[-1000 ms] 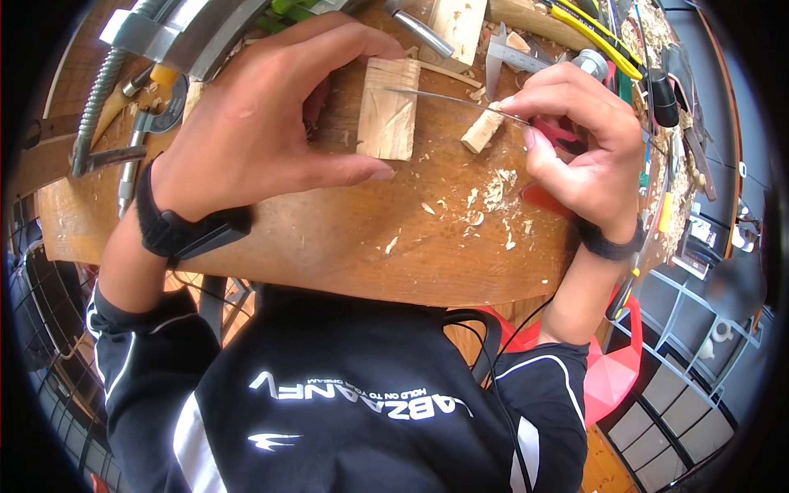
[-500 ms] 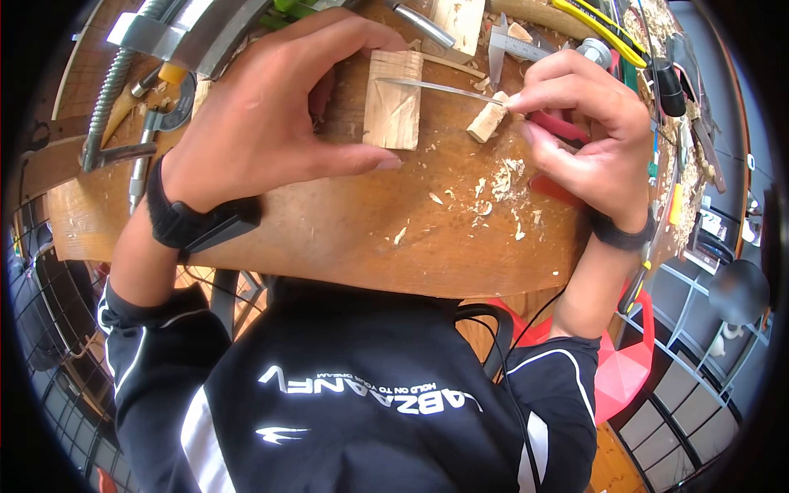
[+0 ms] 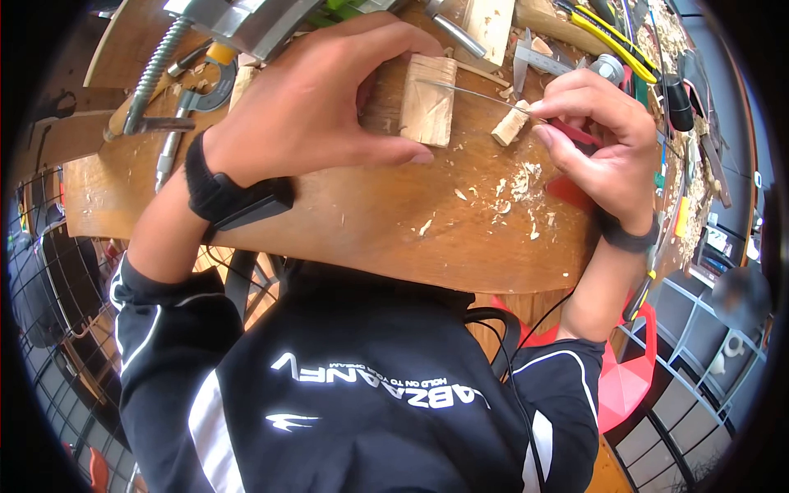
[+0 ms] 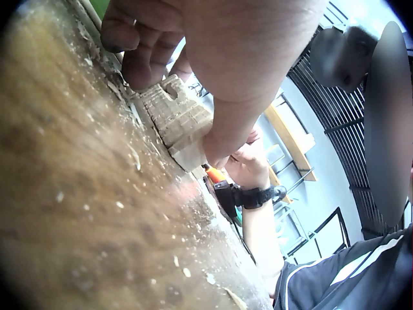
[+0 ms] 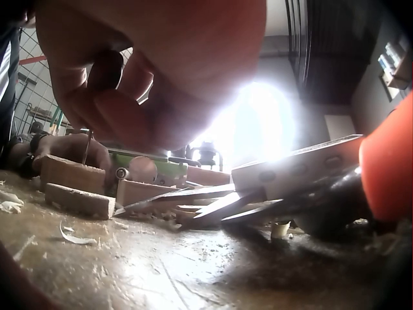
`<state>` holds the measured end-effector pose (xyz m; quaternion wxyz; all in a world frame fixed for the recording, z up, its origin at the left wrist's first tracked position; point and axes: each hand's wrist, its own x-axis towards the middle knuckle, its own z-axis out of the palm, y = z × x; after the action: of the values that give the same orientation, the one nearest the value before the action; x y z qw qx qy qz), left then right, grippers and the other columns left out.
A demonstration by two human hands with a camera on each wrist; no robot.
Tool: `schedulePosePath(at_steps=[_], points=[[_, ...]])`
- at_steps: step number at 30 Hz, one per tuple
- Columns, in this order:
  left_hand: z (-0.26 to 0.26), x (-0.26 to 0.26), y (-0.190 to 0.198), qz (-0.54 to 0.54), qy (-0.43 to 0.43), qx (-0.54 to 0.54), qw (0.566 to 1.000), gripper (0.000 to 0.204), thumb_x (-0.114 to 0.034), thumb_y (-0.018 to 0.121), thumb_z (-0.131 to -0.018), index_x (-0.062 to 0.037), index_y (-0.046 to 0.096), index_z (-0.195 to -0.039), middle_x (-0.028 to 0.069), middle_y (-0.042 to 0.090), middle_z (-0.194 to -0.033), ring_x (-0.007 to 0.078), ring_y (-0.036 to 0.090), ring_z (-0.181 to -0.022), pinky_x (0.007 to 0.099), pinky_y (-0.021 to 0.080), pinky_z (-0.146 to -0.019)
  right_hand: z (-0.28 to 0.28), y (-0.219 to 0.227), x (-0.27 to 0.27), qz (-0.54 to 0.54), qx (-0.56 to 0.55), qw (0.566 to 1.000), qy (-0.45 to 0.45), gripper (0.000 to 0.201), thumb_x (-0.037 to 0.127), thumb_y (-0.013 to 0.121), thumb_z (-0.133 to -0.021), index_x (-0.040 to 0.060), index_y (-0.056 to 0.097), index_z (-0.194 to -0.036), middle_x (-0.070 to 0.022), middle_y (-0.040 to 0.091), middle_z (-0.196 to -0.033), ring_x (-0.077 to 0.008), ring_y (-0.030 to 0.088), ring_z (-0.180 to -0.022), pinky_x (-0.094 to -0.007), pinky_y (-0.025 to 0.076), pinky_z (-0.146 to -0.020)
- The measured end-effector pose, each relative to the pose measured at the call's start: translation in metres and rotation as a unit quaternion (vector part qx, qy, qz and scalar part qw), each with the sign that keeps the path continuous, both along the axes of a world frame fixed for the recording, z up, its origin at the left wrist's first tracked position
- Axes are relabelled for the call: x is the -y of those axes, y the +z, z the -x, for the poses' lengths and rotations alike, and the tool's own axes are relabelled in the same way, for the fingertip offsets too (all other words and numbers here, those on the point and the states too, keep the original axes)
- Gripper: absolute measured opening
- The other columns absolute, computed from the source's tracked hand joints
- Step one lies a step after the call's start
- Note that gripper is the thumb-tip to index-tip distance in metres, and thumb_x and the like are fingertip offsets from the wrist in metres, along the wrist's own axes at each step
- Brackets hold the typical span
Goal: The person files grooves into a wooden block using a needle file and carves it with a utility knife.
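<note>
In the head view my left hand [image 3: 304,107] grips a pale rectangular wooden block [image 3: 427,115], fingers at its far end and thumb by its near end. The left wrist view shows a notch in the top of this wooden block [image 4: 181,119], beside the curled fingers. Between thumb and fingertips my right hand [image 3: 604,140] pinches a thin, straight metal tool [image 3: 481,95]. The tool reaches left across the block's top face. In the right wrist view the slim tool [image 5: 86,147] meets the block's upper edge. Its other end is hidden in my right hand.
A small wood offcut [image 3: 511,125] lies between the hands, with shavings [image 3: 524,182] nearer the front edge. Behind are a caliper [image 3: 542,62], a metal tube [image 3: 460,34] and yellow-handled pliers [image 3: 616,41]. A metal clamp [image 3: 238,25] stands at the back left.
The head view has shifted, moving the whole scene right. Over the block the thin tool has slid slightly and changed angle, my right hand now a little closer to it. The left hand keeps its grip.
</note>
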<state>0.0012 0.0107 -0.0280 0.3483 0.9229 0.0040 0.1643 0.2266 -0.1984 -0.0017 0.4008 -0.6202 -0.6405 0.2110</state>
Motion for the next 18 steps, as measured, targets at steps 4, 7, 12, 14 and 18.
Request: schedulePosePath(at_steps=[4, 7, 12, 14, 18], points=[[0.000, -0.001, -0.001, 0.003, -0.003, 0.007, 1.000, 0.072, -0.024, 0.094, -0.067, -0.0091, 0.063, -0.130, 0.0029, 0.062, -0.108, 0.0145, 0.051, -0.070, 0.0272, 0.045, -0.061, 0.000, 0.002, -0.001, 0.006, 0.016, 1.000, -0.005, 0.023, -0.010, 0.072, -0.077, -0.0008, 0.075, -0.098, -0.0091, 0.069, -0.095, -0.0152, 0.066, -0.084, -0.0258, 0.051, -0.068], [0.000, -0.001, -0.003, -0.004, -0.007, 0.016, 1.000, 0.072, -0.024, 0.094, -0.067, -0.0098, 0.063, -0.131, 0.0029, 0.062, -0.106, 0.0149, 0.051, -0.070, 0.0273, 0.046, -0.061, -0.001, 0.003, 0.000, -0.006, 0.034, 0.999, -0.006, 0.023, -0.010, 0.071, -0.077, -0.0001, 0.075, -0.097, -0.0082, 0.068, -0.093, -0.0143, 0.066, -0.083, -0.0248, 0.050, -0.068], [-0.001, 0.002, 0.006, 0.001, 0.005, -0.018, 1.000, 0.072, -0.025, 0.094, -0.067, -0.0100, 0.063, -0.131, 0.0030, 0.062, -0.104, 0.0145, 0.051, -0.070, 0.0275, 0.046, -0.061, 0.005, 0.006, -0.001, 0.016, 0.008, 1.000, -0.015, 0.025, -0.010, 0.068, -0.076, 0.0006, 0.075, -0.097, -0.0070, 0.066, -0.093, -0.0132, 0.064, -0.082, -0.0236, 0.050, -0.069], [-0.001, 0.004, 0.008, 0.012, 0.008, -0.044, 0.999, 0.072, -0.025, 0.094, -0.067, -0.0100, 0.064, -0.131, 0.0031, 0.061, -0.103, 0.0144, 0.051, -0.069, 0.0276, 0.046, -0.061, 0.003, 0.005, -0.001, 0.000, 0.029, 0.999, -0.014, 0.028, -0.011, 0.065, -0.075, 0.0005, 0.075, -0.098, -0.0065, 0.066, -0.094, -0.0126, 0.064, -0.082, -0.0233, 0.050, -0.070], [-0.002, 0.004, 0.008, 0.001, 0.012, -0.041, 0.999, 0.073, -0.026, 0.095, -0.067, -0.0099, 0.064, -0.130, 0.0029, 0.062, -0.101, 0.0142, 0.052, -0.069, 0.0273, 0.047, -0.061, 0.000, 0.003, 0.000, -0.007, 0.063, 0.998, -0.012, 0.029, -0.012, 0.063, -0.075, 0.0003, 0.075, -0.099, -0.0068, 0.066, -0.096, -0.0123, 0.064, -0.082, -0.0231, 0.050, -0.070]])
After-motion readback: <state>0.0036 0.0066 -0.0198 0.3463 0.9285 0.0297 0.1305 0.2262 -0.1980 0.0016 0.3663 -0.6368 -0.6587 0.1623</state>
